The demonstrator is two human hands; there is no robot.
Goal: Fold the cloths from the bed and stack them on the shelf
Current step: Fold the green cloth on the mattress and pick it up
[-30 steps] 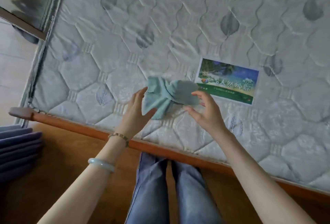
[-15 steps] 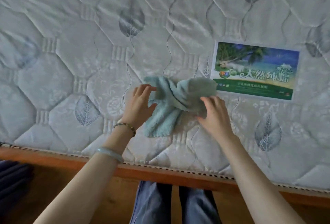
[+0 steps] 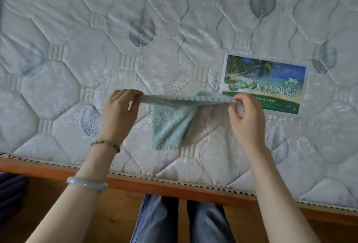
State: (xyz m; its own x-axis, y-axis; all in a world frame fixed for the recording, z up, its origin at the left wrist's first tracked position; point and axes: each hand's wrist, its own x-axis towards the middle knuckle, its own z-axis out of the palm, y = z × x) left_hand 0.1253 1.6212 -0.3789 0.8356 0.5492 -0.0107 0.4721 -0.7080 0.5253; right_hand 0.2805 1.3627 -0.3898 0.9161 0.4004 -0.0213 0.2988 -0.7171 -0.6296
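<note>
The pale green cloth drapes onto the mattress near its 6 o'clock edge. The left hand pinches its 9 o'clock corner and the right hand its 3 o'clock corner, stretching the top edge taut, probably to square it for folding. A printed label lies just beside at 2 o'clock and should not hinder.

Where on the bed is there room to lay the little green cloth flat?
Bare mattress stretches left of the left hand and across the top, above the cloth. A smaller strip lies between the cloth and the wooden bed edge. It is crowded on the right, by the right hand and the picture label.
</note>
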